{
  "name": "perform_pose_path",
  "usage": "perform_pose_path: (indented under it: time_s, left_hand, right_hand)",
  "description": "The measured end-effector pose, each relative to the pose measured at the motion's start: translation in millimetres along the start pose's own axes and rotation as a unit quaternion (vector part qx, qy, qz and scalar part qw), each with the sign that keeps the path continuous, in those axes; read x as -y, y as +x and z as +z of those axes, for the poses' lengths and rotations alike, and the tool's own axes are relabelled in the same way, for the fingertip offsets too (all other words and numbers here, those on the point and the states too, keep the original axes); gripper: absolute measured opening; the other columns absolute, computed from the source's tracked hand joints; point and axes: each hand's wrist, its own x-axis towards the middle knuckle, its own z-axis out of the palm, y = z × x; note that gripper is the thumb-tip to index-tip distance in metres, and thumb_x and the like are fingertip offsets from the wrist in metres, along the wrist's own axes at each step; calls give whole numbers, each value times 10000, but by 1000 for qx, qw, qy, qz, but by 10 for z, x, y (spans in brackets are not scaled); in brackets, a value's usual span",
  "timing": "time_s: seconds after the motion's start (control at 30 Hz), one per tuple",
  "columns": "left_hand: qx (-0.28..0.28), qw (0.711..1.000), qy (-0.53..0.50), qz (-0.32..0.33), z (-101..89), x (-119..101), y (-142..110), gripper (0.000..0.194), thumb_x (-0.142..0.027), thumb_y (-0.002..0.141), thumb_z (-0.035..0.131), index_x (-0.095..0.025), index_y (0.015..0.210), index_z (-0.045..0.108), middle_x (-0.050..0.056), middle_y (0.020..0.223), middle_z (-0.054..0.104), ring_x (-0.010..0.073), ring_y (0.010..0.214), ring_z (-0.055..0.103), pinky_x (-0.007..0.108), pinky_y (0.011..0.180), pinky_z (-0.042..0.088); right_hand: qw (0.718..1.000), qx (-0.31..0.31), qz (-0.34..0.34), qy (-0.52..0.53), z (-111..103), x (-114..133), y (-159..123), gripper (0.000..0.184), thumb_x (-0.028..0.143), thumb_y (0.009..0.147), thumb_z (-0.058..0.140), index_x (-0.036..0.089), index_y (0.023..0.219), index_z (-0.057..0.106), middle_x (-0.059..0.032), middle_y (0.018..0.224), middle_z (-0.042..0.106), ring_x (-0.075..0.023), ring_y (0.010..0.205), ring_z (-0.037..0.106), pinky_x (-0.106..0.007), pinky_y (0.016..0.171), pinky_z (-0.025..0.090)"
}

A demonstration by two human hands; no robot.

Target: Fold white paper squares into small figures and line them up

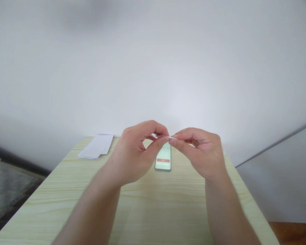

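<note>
My left hand (135,153) and my right hand (201,151) meet above the middle of a light wooden table (142,207). Both pinch a thin white slip or card (164,136) between thumb and fingers, held edge-on, so little of it shows. Below the hands a phone (163,160) lies flat on the table, its screen lit with digits and a red button. My fingers partly cover its top end.
A small stack of white paper sheets (97,146) lies at the table's far left corner. A plain white wall rises behind the table. Dark floor shows at the left, brown floor at the lower right.
</note>
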Motion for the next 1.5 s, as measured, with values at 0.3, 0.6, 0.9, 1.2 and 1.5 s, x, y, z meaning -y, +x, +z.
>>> perform_pose_path:
  time_s: [0.3, 0.6, 0.9, 1.2, 1.5]
  left_hand:
    - [8, 1000, -12, -17, -7, 17, 1, 130, -320, 941, 653, -223, 880, 714, -10, 853, 726, 135, 799, 640, 211, 634, 483]
    - [28, 999, -30, -23, 8, 31, 28, 181, -359, 964, 619, -221, 899, 715, -13, 838, 716, 122, 739, 607, 219, 625, 463]
    - [35, 995, -69, -64, 23, 104, 47, 243, -395, 981, 575, -203, 881, 686, 8, 767, 667, 140, 696, 565, 260, 604, 441]
    - [43, 979, -181, -84, 47, 122, 58, 239, -339, 983, 564, -216, 1179, 624, 8, 728, 676, 170, 745, 666, 323, 759, 558]
    - [15, 972, -209, -107, 23, 129, 76, 163, -317, 955, 605, -197, 1043, 671, 6, 674, 652, 148, 670, 626, 298, 690, 559]
  right_hand:
    - [1000, 22, 9, -18, -31, -15, 20, 70, 305, 832, 815, 247, 847, 778, 19, 779, 752, -129, 696, 688, -237, 603, 535]
    - [999, 22, 36, -2, -32, -45, 23, 147, 351, 823, 819, 221, 802, 754, 4, 726, 727, -140, 672, 654, -259, 584, 502]
    - [997, 40, 58, 28, -68, -102, 62, 220, 414, 838, 805, 198, 823, 762, -32, 770, 759, -174, 728, 691, -305, 668, 534]
    - [992, 71, 96, 38, -97, -142, 98, 279, 446, 877, 759, 186, 787, 713, -22, 693, 745, -149, 648, 667, -293, 656, 523]
    - [985, 91, 105, 105, -92, -139, 88, 315, 400, 890, 745, 227, 1142, 667, 13, 693, 748, -180, 665, 728, -363, 745, 605]
